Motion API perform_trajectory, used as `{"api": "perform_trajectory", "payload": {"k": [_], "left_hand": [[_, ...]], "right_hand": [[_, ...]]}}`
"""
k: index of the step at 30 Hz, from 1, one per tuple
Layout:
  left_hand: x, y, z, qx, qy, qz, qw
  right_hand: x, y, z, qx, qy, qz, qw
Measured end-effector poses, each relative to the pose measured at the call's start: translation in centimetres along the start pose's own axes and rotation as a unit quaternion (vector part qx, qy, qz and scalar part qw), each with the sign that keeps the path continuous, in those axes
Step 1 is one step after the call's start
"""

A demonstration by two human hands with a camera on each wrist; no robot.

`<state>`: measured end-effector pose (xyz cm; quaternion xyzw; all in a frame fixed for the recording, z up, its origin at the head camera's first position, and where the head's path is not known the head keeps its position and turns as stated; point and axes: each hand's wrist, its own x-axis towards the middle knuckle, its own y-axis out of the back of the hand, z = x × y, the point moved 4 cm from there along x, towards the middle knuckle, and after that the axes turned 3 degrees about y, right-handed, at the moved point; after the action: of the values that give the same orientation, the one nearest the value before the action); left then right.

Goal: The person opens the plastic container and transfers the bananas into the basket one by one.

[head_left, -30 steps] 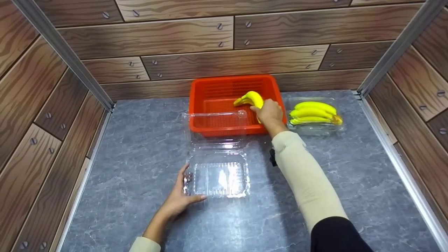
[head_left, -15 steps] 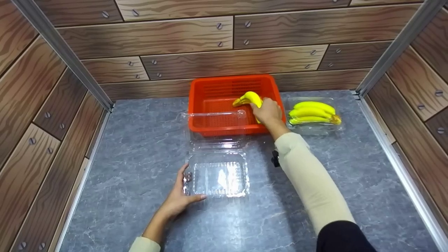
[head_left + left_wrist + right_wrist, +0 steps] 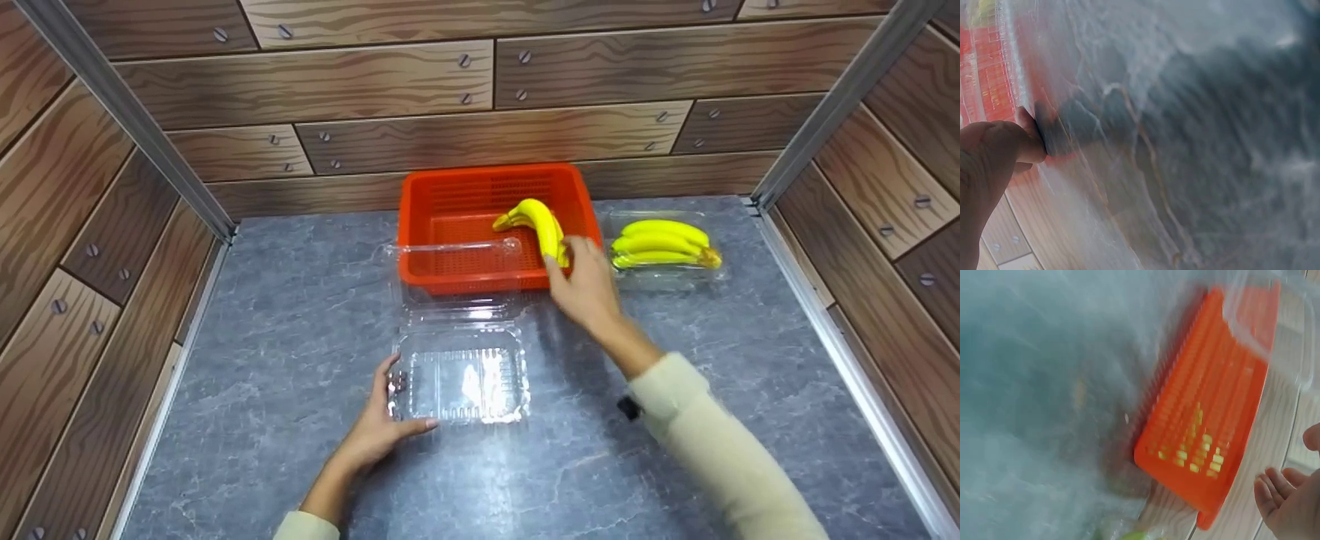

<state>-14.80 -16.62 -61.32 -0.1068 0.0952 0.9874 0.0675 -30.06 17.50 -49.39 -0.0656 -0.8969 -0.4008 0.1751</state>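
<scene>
An open clear plastic clamshell (image 3: 461,382) lies before me, its raised lid overlapping the red-orange basket (image 3: 450,285) in the head view. My left hand (image 3: 375,427) grips the near left corner of the clamshell, thumb along the front edge and fingers at the side. Inside the basket rests a bunch of yellow bananas (image 3: 541,223), its near end against the right front. Right beside that end is my right hand (image 3: 589,289), over the basket's front corner. In the right wrist view its fingers (image 3: 1278,486) are parted from the thumb, with nothing between them.
To the right of the basket, another clear clamshell (image 3: 660,281) holds a second banana bunch (image 3: 660,244). Wood-patterned walls (image 3: 397,142) close in the grey marbled table (image 3: 300,322) at the back and both sides, with metal rails in the corners.
My right hand has let go of the bananas in the basket and drawn back toward me. The left hand stays at the clamshell's corner.
</scene>
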Motion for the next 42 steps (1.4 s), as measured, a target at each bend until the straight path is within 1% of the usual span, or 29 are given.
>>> {"api": "perform_trajectory", "payload": {"k": [1,3,6,10,12,14,16,20,22,29,38,42], "left_hand": [[0.0,0.1,0.0,-0.002,0.002,0.001,1.0000],[0.0,0.2,0.0,-0.006,0.008,0.001,1.0000],[0.1,0.4,0.1,-0.004,0.015,-0.002,0.9999],[0.2,0.5,0.1,0.004,0.020,-0.004,0.9998],[0.2,0.3,0.2,0.003,0.021,-0.003,0.9998],[0.2,0.1,0.2,0.003,0.020,-0.003,0.9998],[0.2,-0.1,0.2,0.003,0.020,-0.001,0.9998],[0.3,-0.2,0.2,0.008,0.019,-0.001,0.9998],[0.3,-0.2,0.2,0.011,0.018,0.001,0.9998],[0.3,-0.1,0.2,0.019,0.019,0.007,0.9996],[-0.1,0.0,0.1,0.019,0.019,0.012,0.9996],[-0.2,0.1,0.1,0.015,0.022,0.016,0.9995]], "right_hand": [[-0.9,-0.2,-0.2,0.012,0.001,-0.006,0.9999],[-2.7,-0.7,-0.7,0.029,0.004,-0.037,0.9989],[-5.3,-1.8,-1.2,0.026,0.012,-0.108,0.9938],[-8.2,-3.4,-1.6,0.039,0.028,-0.202,0.9782],[-9.2,-4.0,-1.5,0.060,0.036,-0.231,0.9705],[-10.0,-4.6,-1.1,0.074,0.038,-0.249,0.9649],[-10.6,-5.0,-0.7,0.084,0.044,-0.258,0.9613],[-11.1,-5.4,-0.1,0.085,0.057,-0.262,0.9597],[-11.1,-5.5,0.0,0.081,0.057,-0.266,0.9589],[-11.1,-6.2,0.2,0.074,0.030,-0.303,0.9497],[-10.9,-6.8,0.1,0.081,0.025,-0.315,0.9452],[-10.7,-6.8,0.0,0.080,0.009,-0.323,0.9429]]}}
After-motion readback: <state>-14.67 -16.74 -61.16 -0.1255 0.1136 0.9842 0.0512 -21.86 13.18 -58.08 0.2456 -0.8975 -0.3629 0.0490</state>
